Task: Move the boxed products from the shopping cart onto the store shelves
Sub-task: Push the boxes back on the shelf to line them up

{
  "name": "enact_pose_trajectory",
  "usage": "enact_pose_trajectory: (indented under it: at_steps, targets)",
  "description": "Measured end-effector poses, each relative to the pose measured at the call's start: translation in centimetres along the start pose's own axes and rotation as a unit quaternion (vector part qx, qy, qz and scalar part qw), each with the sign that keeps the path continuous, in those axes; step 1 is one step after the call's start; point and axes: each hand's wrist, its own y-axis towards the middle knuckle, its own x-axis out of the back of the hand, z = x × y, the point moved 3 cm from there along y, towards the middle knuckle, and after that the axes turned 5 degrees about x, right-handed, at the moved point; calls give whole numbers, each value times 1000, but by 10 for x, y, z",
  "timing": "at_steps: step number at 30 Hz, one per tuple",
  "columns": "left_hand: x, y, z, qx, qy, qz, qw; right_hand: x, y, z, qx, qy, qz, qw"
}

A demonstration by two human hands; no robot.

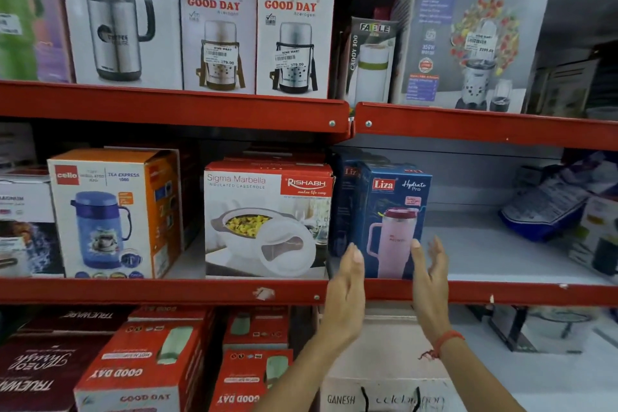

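Note:
A blue Liza Hydrate Pro box (394, 211) picturing a pink tumbler stands upright on the middle shelf (167, 291), just right of a red and white Rishabh casserole box (267, 221). My left hand (346, 291) is flat and open in front of the box's lower left corner. My right hand (429, 281) is open at its lower right edge, fingers spread. Neither hand grips the box; whether the fingertips touch it is unclear. The shopping cart is out of view.
Bare shelf surface (485, 251) lies right of the Liza box, with a blue packet (548, 204) farther right. A Cello jug box (110, 214) stands at left. Good Day boxes (294, 40) and a Prestige box (468, 33) fill the top shelf. Red boxes (147, 365) sit below.

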Motion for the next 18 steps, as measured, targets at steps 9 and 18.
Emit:
enact_pose_trajectory:
  at_steps: [9, 18]
  targets:
    - [0, 24, 23, 143, -30, 2, 989, -1, 9, -11, -86, -2, 161, 983]
    - [18, 27, 29, 138, -15, 11, 990, -8, -7, 9, -72, 2, 176, 982]
